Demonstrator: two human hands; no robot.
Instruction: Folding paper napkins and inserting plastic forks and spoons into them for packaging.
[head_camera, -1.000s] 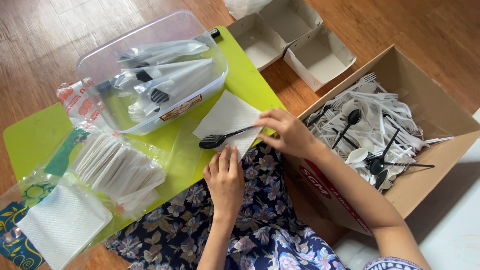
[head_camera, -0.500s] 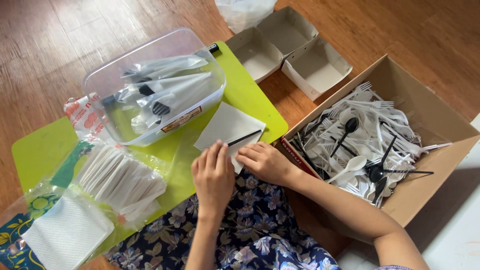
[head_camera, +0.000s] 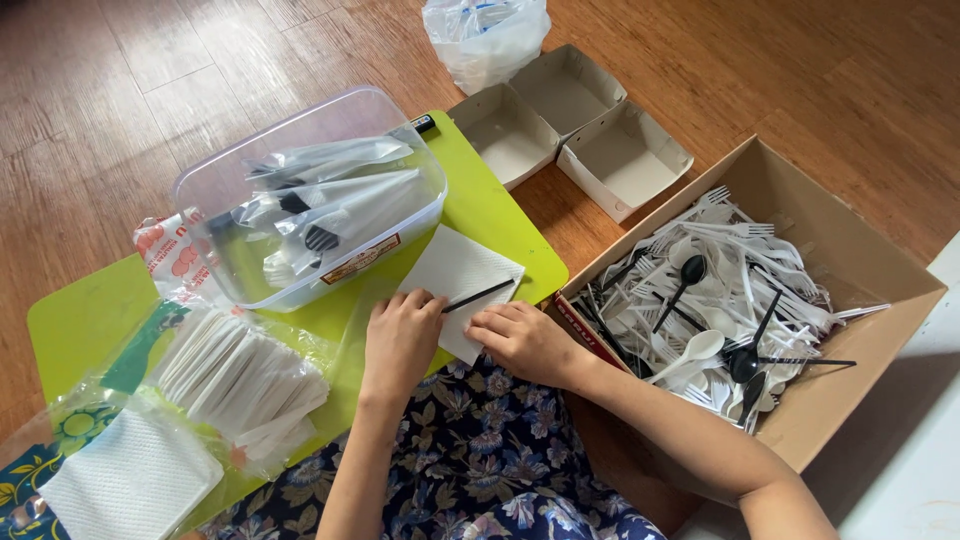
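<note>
Head view: left hand and right hand press flat, fingers released, on the napkin — fold snugly over the black utensil at 12 o'clock.

The floor is reddish-brown wood-look planking with visible grain, running across the whole upper part of the view and catching soft daylight that brightens it toward the top. A low lime-green desk with rounded corners sits directly on it. At the lower right edge lies a pale, whitish surface, partly in shadow.
</note>
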